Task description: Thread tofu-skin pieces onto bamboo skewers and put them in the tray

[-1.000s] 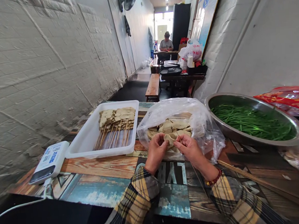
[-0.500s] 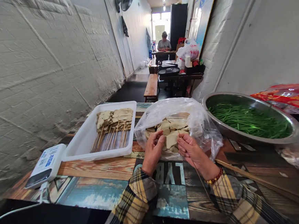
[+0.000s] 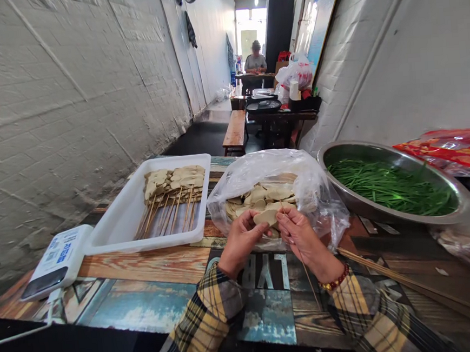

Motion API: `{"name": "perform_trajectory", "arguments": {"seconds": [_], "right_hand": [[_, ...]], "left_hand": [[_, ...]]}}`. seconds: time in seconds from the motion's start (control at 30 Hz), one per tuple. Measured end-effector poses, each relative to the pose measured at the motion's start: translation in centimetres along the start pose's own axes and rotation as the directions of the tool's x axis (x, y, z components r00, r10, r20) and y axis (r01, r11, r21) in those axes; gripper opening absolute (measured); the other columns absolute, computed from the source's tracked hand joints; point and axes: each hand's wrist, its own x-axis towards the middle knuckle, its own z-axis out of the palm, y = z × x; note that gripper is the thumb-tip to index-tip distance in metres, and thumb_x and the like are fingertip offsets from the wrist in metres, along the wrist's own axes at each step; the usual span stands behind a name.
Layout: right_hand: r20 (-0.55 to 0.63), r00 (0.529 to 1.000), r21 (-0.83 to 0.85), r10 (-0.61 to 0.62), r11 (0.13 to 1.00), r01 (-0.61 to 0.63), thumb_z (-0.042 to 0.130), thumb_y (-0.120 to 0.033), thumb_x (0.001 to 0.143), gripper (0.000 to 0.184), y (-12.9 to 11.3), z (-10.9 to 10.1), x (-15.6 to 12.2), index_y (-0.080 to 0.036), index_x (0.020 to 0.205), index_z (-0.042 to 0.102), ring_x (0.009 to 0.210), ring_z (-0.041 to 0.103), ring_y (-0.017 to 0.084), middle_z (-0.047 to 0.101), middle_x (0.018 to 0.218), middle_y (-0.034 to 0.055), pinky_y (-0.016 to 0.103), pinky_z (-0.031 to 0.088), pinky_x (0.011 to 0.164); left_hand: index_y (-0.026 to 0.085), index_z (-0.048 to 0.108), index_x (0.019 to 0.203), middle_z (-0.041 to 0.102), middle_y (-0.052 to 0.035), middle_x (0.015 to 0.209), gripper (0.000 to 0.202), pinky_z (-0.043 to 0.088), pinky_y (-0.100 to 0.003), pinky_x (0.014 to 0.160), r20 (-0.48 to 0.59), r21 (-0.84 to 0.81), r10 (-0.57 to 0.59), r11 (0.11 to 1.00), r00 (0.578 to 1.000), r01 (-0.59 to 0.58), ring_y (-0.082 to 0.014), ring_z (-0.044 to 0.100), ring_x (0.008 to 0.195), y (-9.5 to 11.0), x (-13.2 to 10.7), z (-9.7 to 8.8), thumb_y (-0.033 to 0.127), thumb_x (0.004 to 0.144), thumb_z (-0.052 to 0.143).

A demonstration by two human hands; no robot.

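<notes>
My left hand [image 3: 245,239] pinches a thin beige slice [image 3: 266,217] between thumb and fingers. Close beside it, my right hand [image 3: 300,236] grips a thin wooden skewer [image 3: 306,270], whose lower end slants down toward my right sleeve. The skewer's upper tip shows just above my right fingers, near the slice's edge; whether it pierces the slice I cannot tell. Behind both hands lies an opened clear plastic bag [image 3: 235,181] with many more beige slices [image 3: 256,195] in it. In a white tray [image 3: 112,221] at left, finished-looking skewered slices [image 3: 174,182] are stacked, sticks toward me.
A steel basin [image 3: 389,221] of green chives or similar stalks [image 3: 390,188] stands at right. Loose skewers [image 3: 393,277] lie on the patterned table [image 3: 147,305]. A white phone-like device [image 3: 57,263] with a cable is at left. Farther off are a bench [image 3: 234,130] and a seated person [image 3: 255,60].
My left hand has taken hold of a slice from the pile and brought it up beside the skewer. My right hand keeps the skewer. The view has shifted slightly.
</notes>
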Motion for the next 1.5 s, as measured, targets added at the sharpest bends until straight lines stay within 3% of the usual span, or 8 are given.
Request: {"name": "perform_trajectory", "arguments": {"seconds": [0.1, 0.23, 0.47, 0.7, 1.5], "right_hand": [[-0.007, 0.995, -0.164, -0.102, 0.981, 0.099, 0.069, -0.049, 0.078, 0.036, 0.2, -0.2, -0.3, -0.020, 0.099, 0.065, 0.044, 0.033, 0.008, 0.043, 0.054, -0.0075, 0.021, 0.023, 0.039], [0.125, 0.965, -0.441, -0.232, 0.858, 0.264, 0.047, -0.047, 0.095, 0.045, -0.1, -0.1, -1.3, -0.017, 0.126, 0.061, 0.047, 0.041, 0.012, 0.044, 0.052, -0.0060, 0.025, 0.034, 0.048], [0.279, 0.955, -0.561, -0.106, 0.789, 0.251, 0.042, -0.042, 0.095, 0.053, 0.2, 0.7, -2.5, -0.008, 0.133, 0.057, 0.040, 0.043, 0.010, 0.043, 0.047, -0.0080, 0.023, 0.037, 0.046], [0.337, 0.939, -0.620, -0.064, 0.736, 0.272, 0.041, -0.034, 0.095, 0.049, 0.8, 0.7, -2.4, -0.007, 0.131, 0.058, 0.040, 0.045, 0.010, 0.046, 0.044, -0.0072, 0.023, 0.040, 0.049], [0.277, 0.960, -0.614, -0.034, 0.762, 0.204, 0.041, -0.029, 0.094, 0.048, 1.1, 0.6, -2.0, -0.008, 0.134, 0.056, 0.037, 0.043, 0.010, 0.044, 0.041, -0.0079, 0.022, 0.038, 0.046]], "left_hand": [[0.017, 0.057, 0.082, 0.060, 0.0028, 0.067, 0.028, 0.035, -0.018, 0.049, -0.120, -0.060, 0.017, 0.998, 0.993, -0.024, -0.0082, 0.053, 0.055, 0.0, 0.2, -0.3, 0.033, 0.067, 0.075], [0.016, 0.059, 0.078, 0.059, 0.0032, 0.067, 0.024, 0.036, -0.018, 0.050, -0.234, -0.119, 0.026, 0.991, 0.972, -0.055, -0.0062, 0.049, 0.054, 0.0, 0.6, -0.9, 0.029, 0.065, 0.074], [0.015, 0.058, 0.075, 0.058, 0.0031, 0.061, 0.024, 0.031, -0.018, 0.048, -0.339, -0.139, 0.064, 0.983, 0.939, -0.117, -0.0066, 0.048, 0.053, 0.1, 0.7, -1.4, 0.028, 0.064, 0.075], [0.015, 0.060, 0.077, 0.062, 0.0013, 0.062, 0.021, 0.034, -0.019, 0.051, -0.310, -0.114, 0.077, 0.987, 0.948, -0.117, -0.0081, 0.051, 0.054, -0.1, 0.8, -1.3, 0.026, 0.066, 0.074], [0.015, 0.063, 0.077, 0.063, 0.0011, 0.063, 0.014, 0.039, -0.020, 0.055, -0.296, -0.057, 0.142, 0.985, 0.945, -0.165, -0.0095, 0.054, 0.059, -0.2, 0.6, -1.1, 0.023, 0.069, 0.072]]}}
